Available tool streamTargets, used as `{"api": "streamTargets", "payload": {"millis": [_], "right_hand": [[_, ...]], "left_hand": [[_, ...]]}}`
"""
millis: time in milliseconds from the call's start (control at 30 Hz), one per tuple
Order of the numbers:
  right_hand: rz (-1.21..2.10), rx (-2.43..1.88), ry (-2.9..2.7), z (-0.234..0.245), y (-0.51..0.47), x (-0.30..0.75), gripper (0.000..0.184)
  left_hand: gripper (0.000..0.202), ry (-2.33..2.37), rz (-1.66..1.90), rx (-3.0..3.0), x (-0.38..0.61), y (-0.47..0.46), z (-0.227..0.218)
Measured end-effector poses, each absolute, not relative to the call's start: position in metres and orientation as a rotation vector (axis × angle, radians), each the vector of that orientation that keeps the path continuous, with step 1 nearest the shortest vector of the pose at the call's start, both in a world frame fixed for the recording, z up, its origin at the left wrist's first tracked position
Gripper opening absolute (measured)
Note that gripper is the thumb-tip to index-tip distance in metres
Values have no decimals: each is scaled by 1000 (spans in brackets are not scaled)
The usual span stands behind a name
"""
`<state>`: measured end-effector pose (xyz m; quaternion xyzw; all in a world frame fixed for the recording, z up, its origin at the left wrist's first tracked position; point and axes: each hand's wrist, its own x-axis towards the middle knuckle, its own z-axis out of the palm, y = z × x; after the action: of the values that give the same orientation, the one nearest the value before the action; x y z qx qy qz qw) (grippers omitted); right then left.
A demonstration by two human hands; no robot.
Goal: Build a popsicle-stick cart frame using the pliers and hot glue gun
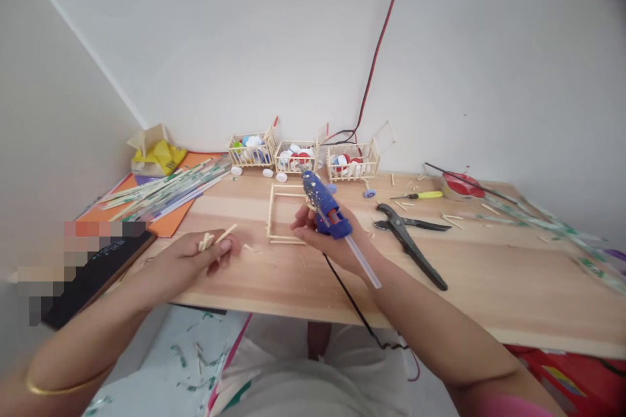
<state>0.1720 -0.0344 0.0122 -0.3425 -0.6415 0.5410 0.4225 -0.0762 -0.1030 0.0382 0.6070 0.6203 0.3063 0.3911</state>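
In my right hand [325,231] is a blue hot glue gun [323,202], its nozzle pointing away toward the back and a clear glue stick [362,262] poking out of its rear. My left hand [208,254] is closed around a few short wooden sticks [225,233], one of them jutting out past the thumb. Between the two hands lies a rectangular frame of thin sticks [270,216], partly hidden by the glue gun and right hand. Scraps of stick [252,248] rest on the wood near my left fingers.
Three little stick carts [252,150] filled with bottle caps stand along the wall. Pliers [408,241], a yellow-handled screwdriver [425,195] and a red-topped container [462,186] are to the right. Long sticks [166,189] lie on orange sheets at left. A black cord [349,296] hangs over the table edge.
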Motion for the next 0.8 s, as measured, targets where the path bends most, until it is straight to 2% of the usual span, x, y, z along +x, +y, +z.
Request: {"api": "streamTargets", "payload": {"millis": [133,300,500,667,800], "right_hand": [[1482,-788,-1647,11,-43,169,43],[1528,-731,-1669,1,-43,168,46],[1274,-856,-1672,5,-43,169,37],[1463,-689,-1684,10,-46,168,33],[1457,-666,-1738,10,-42,171,25]], "left_hand": [[39,1275,677,1491,-43,-91,41],[34,1160,792,1385,-18,-83,36],[30,1157,857,1273,-13,-80,24],[38,1183,798,1304,-5,-78,24],[34,1151,772,1249,-1,-78,27]]}}
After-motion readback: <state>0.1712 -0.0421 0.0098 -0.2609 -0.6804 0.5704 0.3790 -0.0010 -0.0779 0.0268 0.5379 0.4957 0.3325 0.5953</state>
